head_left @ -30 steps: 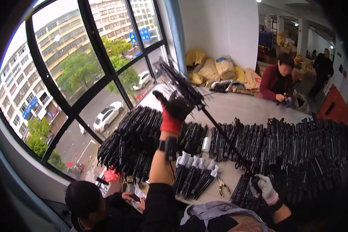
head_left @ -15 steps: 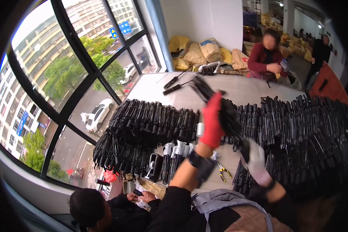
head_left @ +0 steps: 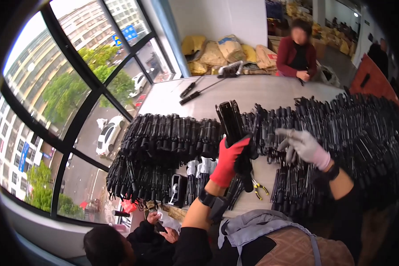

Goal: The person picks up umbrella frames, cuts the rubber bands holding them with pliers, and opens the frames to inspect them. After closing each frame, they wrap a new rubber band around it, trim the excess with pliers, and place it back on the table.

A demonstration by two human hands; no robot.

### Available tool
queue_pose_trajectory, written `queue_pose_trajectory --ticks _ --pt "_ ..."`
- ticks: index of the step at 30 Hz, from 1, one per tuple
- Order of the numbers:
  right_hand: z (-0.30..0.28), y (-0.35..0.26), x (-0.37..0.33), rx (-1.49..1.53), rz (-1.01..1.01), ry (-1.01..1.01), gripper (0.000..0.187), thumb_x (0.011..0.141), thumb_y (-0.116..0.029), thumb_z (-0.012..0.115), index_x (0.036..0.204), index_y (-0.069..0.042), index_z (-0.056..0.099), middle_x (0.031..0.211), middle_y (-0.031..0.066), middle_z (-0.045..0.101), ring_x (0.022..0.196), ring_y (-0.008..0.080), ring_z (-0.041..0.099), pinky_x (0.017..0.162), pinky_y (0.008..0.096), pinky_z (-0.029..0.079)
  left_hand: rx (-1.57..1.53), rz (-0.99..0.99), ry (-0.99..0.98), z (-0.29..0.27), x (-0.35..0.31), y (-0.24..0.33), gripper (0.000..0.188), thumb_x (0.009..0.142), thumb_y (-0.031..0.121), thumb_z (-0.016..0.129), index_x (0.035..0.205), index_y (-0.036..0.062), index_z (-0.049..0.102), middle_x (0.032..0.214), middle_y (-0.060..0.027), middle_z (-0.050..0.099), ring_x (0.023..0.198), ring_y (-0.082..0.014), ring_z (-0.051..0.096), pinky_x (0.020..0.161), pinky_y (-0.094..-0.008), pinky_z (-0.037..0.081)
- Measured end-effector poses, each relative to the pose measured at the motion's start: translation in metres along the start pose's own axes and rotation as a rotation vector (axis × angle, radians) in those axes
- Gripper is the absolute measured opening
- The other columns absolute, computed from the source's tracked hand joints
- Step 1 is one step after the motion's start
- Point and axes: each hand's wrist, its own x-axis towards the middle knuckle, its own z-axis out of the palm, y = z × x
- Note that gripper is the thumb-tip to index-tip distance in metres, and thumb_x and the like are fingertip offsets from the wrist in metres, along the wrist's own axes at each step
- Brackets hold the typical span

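Note:
My left hand (head_left: 228,164), in a red glove, is closed around a bundle of black umbrella frames (head_left: 229,119) held upright above the table. Their ends stick out above and below the fist; how many there are I cannot tell. To the right, my right hand (head_left: 307,147) in a pale glove with a pink cuff hovers with its fingers apart and nothing in them. Beneath it spreads a large pile of similar black umbrella frames (head_left: 341,133). Another row of umbrella frames (head_left: 168,133) lies to the left of the bundle.
Pliers (head_left: 260,189) with yellow-and-black handles and a black tape dispenser (head_left: 177,188) lie near the front. Loose rods with black handles (head_left: 190,97) are on the table (head_left: 252,86) farther back. One person (head_left: 297,55) stands across it; another (head_left: 104,244) sits at lower left. Sacks (head_left: 230,48) line the wall.
My left hand has come down and nearer with the bundle, which now stands upright. My right hand has moved up and away from the bundle, its fingers spread.

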Motion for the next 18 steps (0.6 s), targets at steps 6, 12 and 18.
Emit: queue_pose_trajectory --ticks 6,12,18 --pt "-0.017 -0.054 0.023 -0.973 -0.467 -0.024 0.058 0.087 -0.031 0.066 0.134 -0.003 0.045 0.065 0.0138 0.064 0.058 0.0292 0.066 0.054 0.0392 0.053 0.345 -0.07 -0.009 0.005 -0.009 -0.033 0.027 0.084 0.013 0.072 0.104 0.0004 0.059 0.082 -0.0075 0.065 0.072 -0.017 0.063 0.064 -0.0311 0.051" --pt "0.012 -0.045 0.034 -1.412 -0.269 -0.17 0.056 0.083 -0.037 0.07 0.12 -0.001 0.05 0.063 0.0165 0.063 0.056 0.0295 0.065 0.05 0.0392 0.05 1.037 0.138 -0.087 -0.003 -0.015 -0.051 0.025 0.081 0.003 0.07 0.104 0.0028 0.06 0.086 -0.0047 0.065 0.08 -0.0094 0.058 0.074 -0.0266 0.05" --pt "0.023 0.01 0.045 -0.422 0.237 -0.302 0.044 0.088 -0.032 0.067 0.112 0.001 0.052 0.063 0.0114 0.063 0.052 0.022 0.063 0.047 0.0336 0.049 0.617 0.013 0.005 -0.019 -0.024 -0.061 0.038 0.08 0.009 0.073 0.112 0.0046 0.053 0.084 -0.0067 0.065 0.071 -0.0155 0.064 0.062 -0.0281 0.051"
